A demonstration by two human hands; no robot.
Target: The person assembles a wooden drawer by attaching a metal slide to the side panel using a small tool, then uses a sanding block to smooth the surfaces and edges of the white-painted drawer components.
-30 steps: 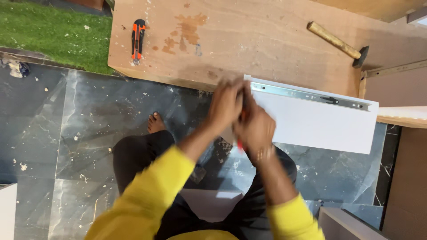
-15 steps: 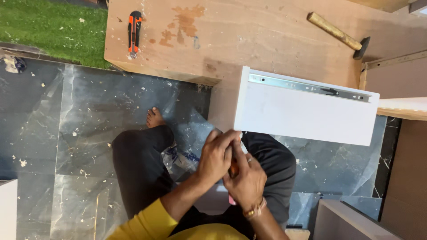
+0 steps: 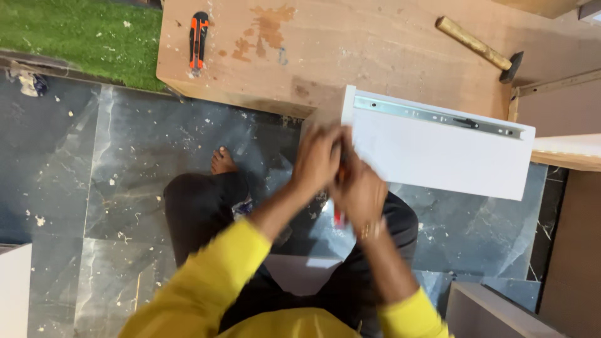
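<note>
Both hands are bunching together right at the near left corner of the white panel (image 3: 438, 153). Left hand (image 3: 316, 159) is curling closed, blurred with motion, and what it is gripping I cannot tell; it is pressing against the right hand (image 3: 363, 194), which is wrapping around a red-handled tool (image 3: 339, 216) whose lower end is poking out below the palm. Probably a screwdriver, judging by the slim red grip, though the tip is hidden behind the fingers. Two hands on one handle is looking like a way of steadying and bearing down on it.

That white panel is lying flat with one end resting on the wooden board (image 3: 350, 56) and the other end overhanging the floor, so its edge is sitting free at working height. A metal drawer slide (image 3: 438, 117) is running along its far long edge, facing up.

Further off on the wooden board, an orange and black utility knife (image 3: 198, 40) is lying near the left end, and a hammer (image 3: 481, 49) with a wooden handle is lying toward the right, both parked well apart from the hands. Below, a bare foot (image 3: 222, 161) is planted on the dark, dusty tiled floor (image 3: 125, 188), and green artificial turf (image 3: 75, 31) is showing at the top left.
</note>
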